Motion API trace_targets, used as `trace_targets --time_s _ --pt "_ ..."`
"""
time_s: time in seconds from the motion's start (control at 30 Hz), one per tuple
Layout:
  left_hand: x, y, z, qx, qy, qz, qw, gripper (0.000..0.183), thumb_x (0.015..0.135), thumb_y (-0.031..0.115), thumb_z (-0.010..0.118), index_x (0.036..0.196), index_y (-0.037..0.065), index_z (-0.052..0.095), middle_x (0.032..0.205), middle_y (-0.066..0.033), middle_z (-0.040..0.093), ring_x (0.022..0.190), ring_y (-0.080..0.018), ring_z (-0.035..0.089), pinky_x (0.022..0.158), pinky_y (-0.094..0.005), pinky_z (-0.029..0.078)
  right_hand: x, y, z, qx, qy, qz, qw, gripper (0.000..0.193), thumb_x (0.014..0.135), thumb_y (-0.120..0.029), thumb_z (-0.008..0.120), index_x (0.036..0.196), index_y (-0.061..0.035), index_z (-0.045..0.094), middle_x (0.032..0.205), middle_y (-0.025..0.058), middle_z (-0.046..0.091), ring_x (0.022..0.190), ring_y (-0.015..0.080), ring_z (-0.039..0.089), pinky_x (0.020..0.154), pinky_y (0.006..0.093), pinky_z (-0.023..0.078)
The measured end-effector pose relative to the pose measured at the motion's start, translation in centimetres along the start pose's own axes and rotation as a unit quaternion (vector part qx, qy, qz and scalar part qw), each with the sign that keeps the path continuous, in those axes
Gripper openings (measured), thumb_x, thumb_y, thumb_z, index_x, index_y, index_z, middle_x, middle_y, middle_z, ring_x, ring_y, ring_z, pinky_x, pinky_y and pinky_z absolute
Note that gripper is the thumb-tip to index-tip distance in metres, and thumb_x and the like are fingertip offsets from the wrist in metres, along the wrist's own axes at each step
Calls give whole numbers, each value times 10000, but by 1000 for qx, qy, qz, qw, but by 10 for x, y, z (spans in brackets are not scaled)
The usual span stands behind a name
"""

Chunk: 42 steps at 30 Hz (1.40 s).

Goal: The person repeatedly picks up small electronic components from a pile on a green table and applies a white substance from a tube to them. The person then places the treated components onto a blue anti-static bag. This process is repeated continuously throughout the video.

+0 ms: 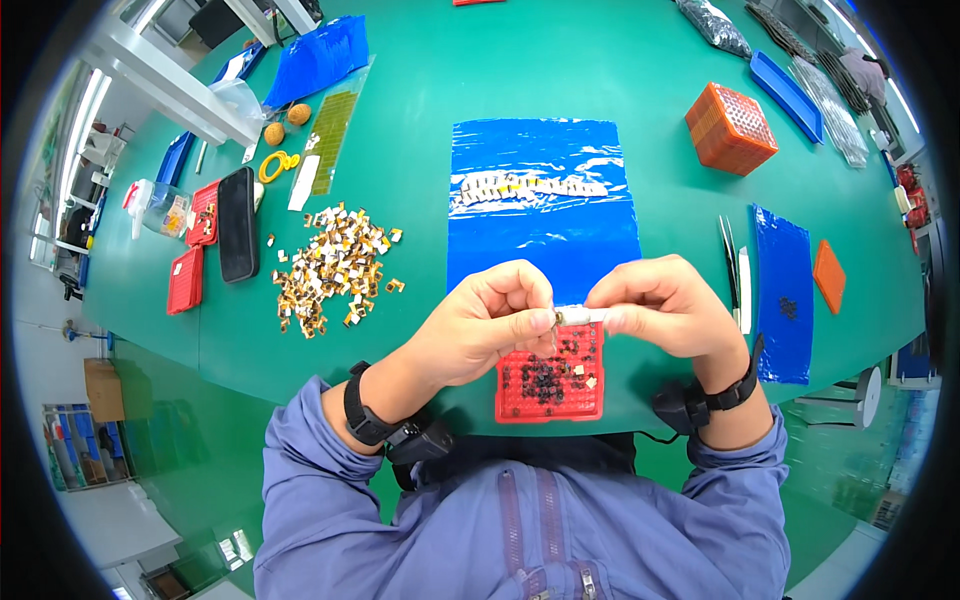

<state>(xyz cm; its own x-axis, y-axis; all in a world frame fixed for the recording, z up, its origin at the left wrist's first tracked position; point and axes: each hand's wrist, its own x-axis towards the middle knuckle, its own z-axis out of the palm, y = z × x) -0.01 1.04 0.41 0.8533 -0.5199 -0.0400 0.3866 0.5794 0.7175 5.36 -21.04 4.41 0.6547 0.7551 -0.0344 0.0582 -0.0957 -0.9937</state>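
Note:
Above the near edge of the table, my left hand point(495, 315) pinches a small gold-and-dark part point(558, 318) between thumb and fingers. My right hand point(665, 308) is closed in a pinch on a small white strip point(580, 316) that meets this part; finer detail is too small to tell. Under the hands lies a red tray point(508, 402) with small holes and many loose black pieces. Just beyond the fingers, a blue sheet point(545, 245) carries a row of small white parts point(525, 187). To the left is a pile of small white-and-gold parts point(335, 262).
At right are tweezers point(731, 268), a blue sheet point(778, 235) with black pieces, an orange plate point(829, 277) and stacked orange trays point(722, 135). At left lie a black phone point(238, 225), red trays point(185, 281), yellow scissors point(277, 166) and a metal frame point(175, 85).

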Motion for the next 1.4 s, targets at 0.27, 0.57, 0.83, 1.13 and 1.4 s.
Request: trace_targets --time_s 0.27,0.57,0.83,1.13,1.4 --pt "1 0 0 -4 6 -2 1000 66 880 82 558 901 41 511 768 -43 600 711 -105 601 660 -230 500 0 1 1 -100 -6 -45 994 155 881 -138 562 865 6 619 603 8 550 546 51 486 484 220 386" --pt "1 1 0 -1 4 27 1000 93 878 88 550 883 44 469 777 -61 541 714 -145 582 658 -259 489 -2 1 -1 -90 -5 -41 995 172 889 -148 541 840 -5 625 555 30 516 498 76 469 464 237 372" --pt "3 -1 1 -3 11 45 999 94 874 84 555 883 46 470 774 -61 547 704 -149 592 651 -261 499 -3 2 -2 -99 8 -42 994 154 864 -167 579 832 -23 626 557 17 508 490 64 428 457 230 343" --pt "2 -3 -3 -1 -11 49 999 92 872 69 554 891 34 471 804 -66 541 722 -147 596 659 -269 510 -2 2 0 -80 23 -49 995 108 817 -102 644 817 3 622 614 -11 539 533 43 442 460 207 348" --pt "2 -2 0 41 -1 51 998 150 874 134 569 874 57 441 749 -65 516 682 -171 571 616 -268 479 -3 -4 -2 -44 -6 -7 999 99 802 -89 661 847 -19 607 656 -21 547 564 25 437 489 192 343"
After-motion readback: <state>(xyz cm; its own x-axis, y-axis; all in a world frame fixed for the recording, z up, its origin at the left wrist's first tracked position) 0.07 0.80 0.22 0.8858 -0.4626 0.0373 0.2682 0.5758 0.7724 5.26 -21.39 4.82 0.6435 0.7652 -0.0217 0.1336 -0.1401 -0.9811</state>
